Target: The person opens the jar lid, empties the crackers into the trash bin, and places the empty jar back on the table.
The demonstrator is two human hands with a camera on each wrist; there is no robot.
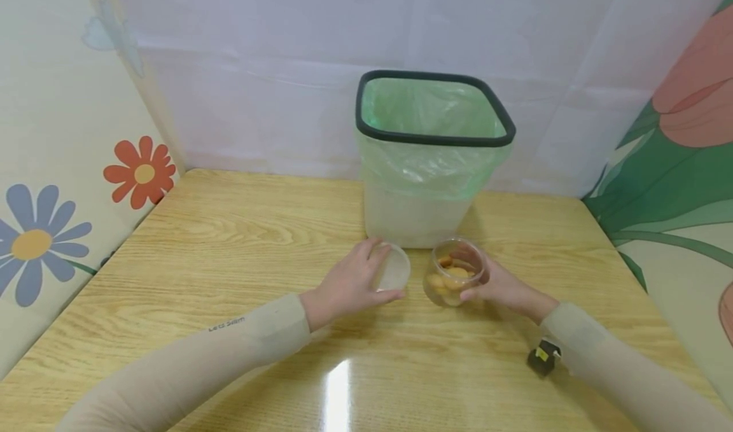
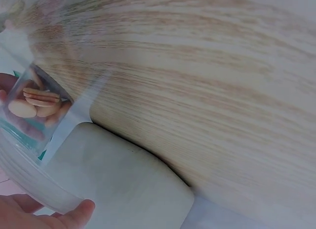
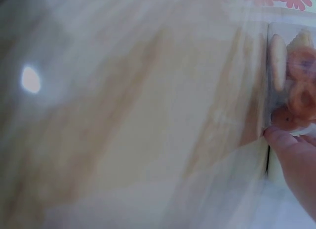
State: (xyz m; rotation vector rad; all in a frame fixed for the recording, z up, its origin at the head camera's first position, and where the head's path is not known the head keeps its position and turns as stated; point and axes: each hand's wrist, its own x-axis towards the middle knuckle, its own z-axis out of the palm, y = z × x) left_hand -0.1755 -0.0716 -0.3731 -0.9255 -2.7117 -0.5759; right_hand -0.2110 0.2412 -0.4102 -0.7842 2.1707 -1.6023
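A round translucent lid [image 1: 396, 269] is in my left hand [image 1: 350, 280], with fingers and thumb spread round its edge. In the left wrist view, a thumb or finger grips the rim of the lid [image 2: 37, 182]. Just to the right, my right hand [image 1: 502, 287] holds a clear jar [image 1: 432, 287] by its right side. Its mouth is uncovered, and cookies [image 1: 456, 273] fill its lower part. The right wrist view has round and ring-shaped cookies [image 3: 301, 93] behind the clear wall. Some right-hand fingers are hidden behind the jar.
Behind the jar stands a whitish trash bin [image 1: 409, 219] with a dark rim [image 1: 435, 140] and a green liner bag [image 1: 424, 165]. The wood-grain table [image 1: 246, 241] extends to both sides. Flower-patterned walls flank it. A small black device [image 1: 543, 358] is on the right sleeve.
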